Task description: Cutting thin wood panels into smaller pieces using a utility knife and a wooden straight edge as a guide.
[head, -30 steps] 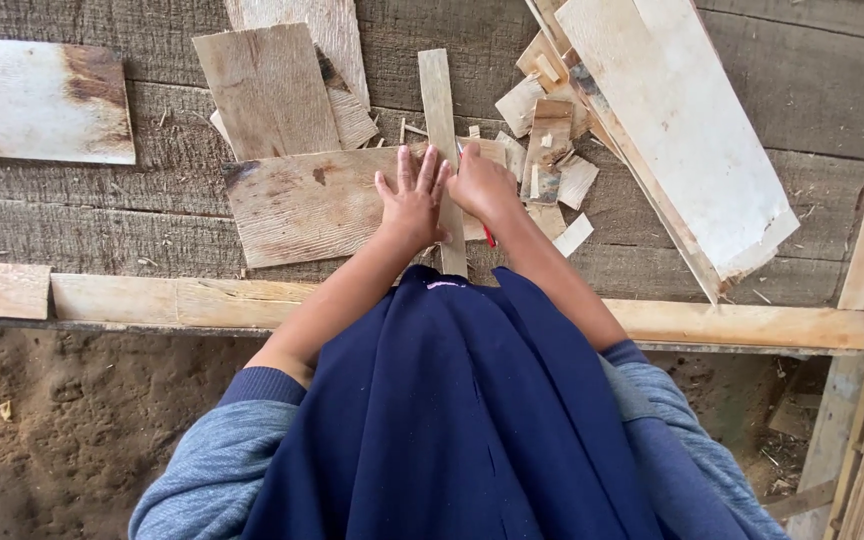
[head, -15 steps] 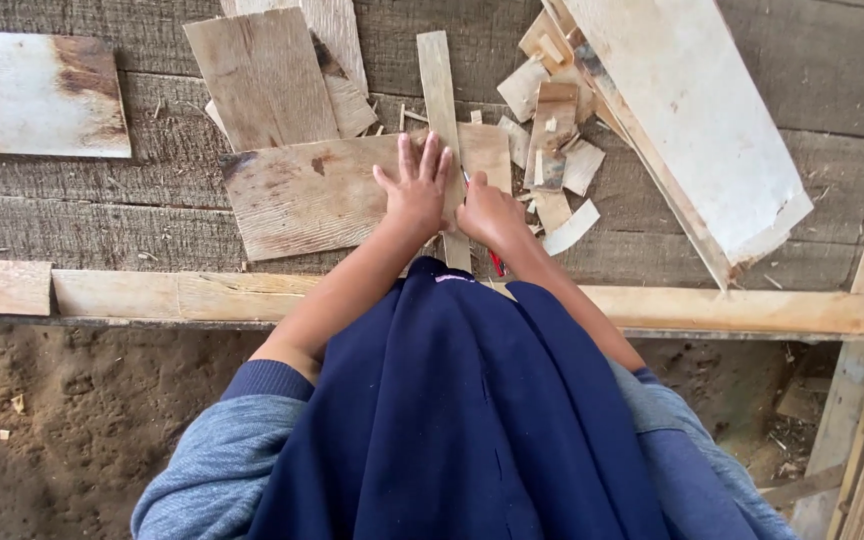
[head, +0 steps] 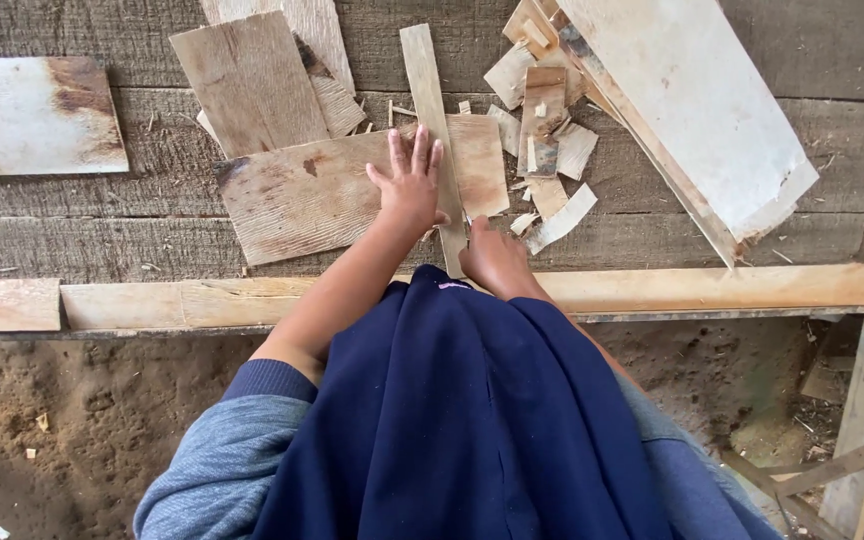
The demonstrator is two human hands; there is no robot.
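Note:
My left hand (head: 412, 185) lies flat with spread fingers, pressing on a narrow wooden strip (head: 424, 90). The strip runs lengthwise across a wide thin board (head: 297, 195) on the grey plank floor. My right hand (head: 494, 262) is closed just right of the strip's near end, close to my dark blue top. A thin tool (head: 467, 216) pokes out of the fist, its tip at the strip's right edge; its kind is too small to tell.
A heap of wood scraps (head: 544, 125) and a long pale plank (head: 697, 115) lie to the right. Boards lie at the upper left (head: 32, 115) and top middle (head: 252, 80). A pale beam (head: 712, 287) edges the floor, with sandy ground (head: 72, 420) below.
My right hand has slid from beside the left hand down along the strip's right edge toward me. My left hand has stayed pressed on the strip.

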